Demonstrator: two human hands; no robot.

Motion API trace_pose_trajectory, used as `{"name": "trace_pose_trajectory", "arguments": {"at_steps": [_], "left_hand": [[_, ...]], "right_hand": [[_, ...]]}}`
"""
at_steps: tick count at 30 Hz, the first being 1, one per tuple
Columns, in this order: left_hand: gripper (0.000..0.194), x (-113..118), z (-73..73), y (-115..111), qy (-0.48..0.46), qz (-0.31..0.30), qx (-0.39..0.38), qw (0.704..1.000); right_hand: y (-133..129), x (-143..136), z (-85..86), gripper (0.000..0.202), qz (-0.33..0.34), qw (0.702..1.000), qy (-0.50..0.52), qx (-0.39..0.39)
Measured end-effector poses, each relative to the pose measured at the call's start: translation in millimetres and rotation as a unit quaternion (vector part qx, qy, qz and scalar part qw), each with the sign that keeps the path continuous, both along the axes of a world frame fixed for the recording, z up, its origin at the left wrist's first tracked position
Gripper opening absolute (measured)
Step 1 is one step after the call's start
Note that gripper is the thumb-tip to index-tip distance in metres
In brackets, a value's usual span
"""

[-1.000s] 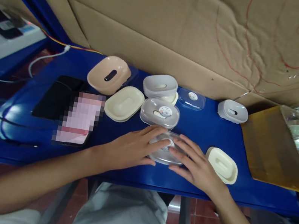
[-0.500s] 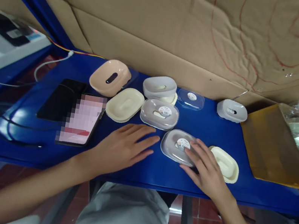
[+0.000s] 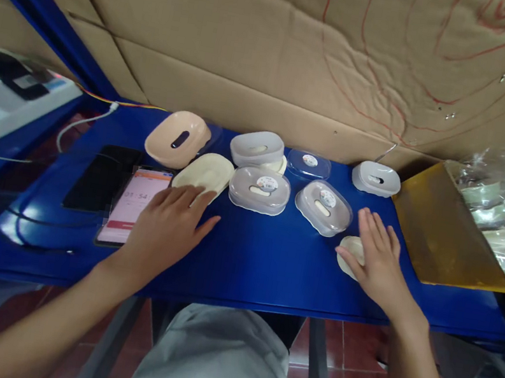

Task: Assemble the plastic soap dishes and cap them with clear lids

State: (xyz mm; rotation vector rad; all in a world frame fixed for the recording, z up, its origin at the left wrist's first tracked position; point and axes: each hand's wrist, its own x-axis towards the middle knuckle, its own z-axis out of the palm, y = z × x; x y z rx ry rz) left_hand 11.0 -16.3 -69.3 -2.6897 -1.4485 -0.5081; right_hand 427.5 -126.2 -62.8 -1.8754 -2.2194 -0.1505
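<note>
My left hand (image 3: 174, 221) is open, palm down, its fingertips over the near edge of a cream oval tray (image 3: 212, 169) and beside a lit phone (image 3: 135, 195). Over a smaller-looking cream tray (image 3: 351, 251) on the right, my right hand (image 3: 379, 255) is open with fingers stretched; whether it touches the tray I cannot tell. Between the hands sit two lidded grey soap boxes, one in the middle (image 3: 259, 190) and one further right (image 3: 324, 209), both with round labels on clear lids.
Along the back stand a peach soap box (image 3: 178, 138), a grey soap box body (image 3: 257, 148), a clear lid (image 3: 309, 164) and another grey box (image 3: 376, 178). An open carton (image 3: 448, 235) with wrapped pieces stands right. A power strip (image 3: 15, 104) and cables lie left.
The right-hand lidded grey box has moved away from me, next to the middle one, and my right hand has left it for the cream tray. My left hand has shifted left.
</note>
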Motion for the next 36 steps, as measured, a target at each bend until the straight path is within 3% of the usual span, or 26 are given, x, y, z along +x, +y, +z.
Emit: {"name": "trace_pose_trajectory", "arguments": {"at_steps": [5,7,10,14,19,22,29,33,36], "left_hand": [[0.021,-6,-9.2,-25,0.02,-0.031,0.009,0.999],[0.021,-9,-8.3,-38,0.014,-0.034,0.017,0.999],[0.025,-13,-5.1,-57,-0.001,-0.047,0.01,0.999],[0.039,-17,-3.5,-79,-0.03,-0.077,-0.035,0.996],[0.067,-22,-7.7,-101,-0.035,-0.146,-0.115,0.982],[0.061,-23,-12.4,-104,-0.058,-0.164,-0.117,0.978],[0.04,-26,-28.6,-88,-0.116,-0.119,-0.048,0.985],[0.035,-25,-29.1,-81,-0.093,-0.085,0.007,0.992],[0.032,-14,-25.3,-83,-0.076,-0.077,0.037,0.993]], "right_hand": [[-65,40,-16.1,0.061,-0.052,0.998,0.028,-0.028],[-86,39,-24.1,0.056,-0.051,0.996,0.06,-0.034],[-101,15,-29.8,0.057,-0.018,0.993,0.107,-0.044],[-92,-32,-31.8,0.058,0.036,0.99,0.128,-0.035],[-69,-66,-34.9,0.052,0.03,0.985,0.169,0.014],[-58,-73,-37.0,0.045,0.032,0.987,0.159,0.016],[-50,-66,-35.5,0.034,0.039,0.993,0.113,0.006],[-41,-56,-20.5,0.027,0.036,0.997,0.074,0.008],[-17,-58,-3.7,0.026,0.079,0.995,0.067,0.002]]}}
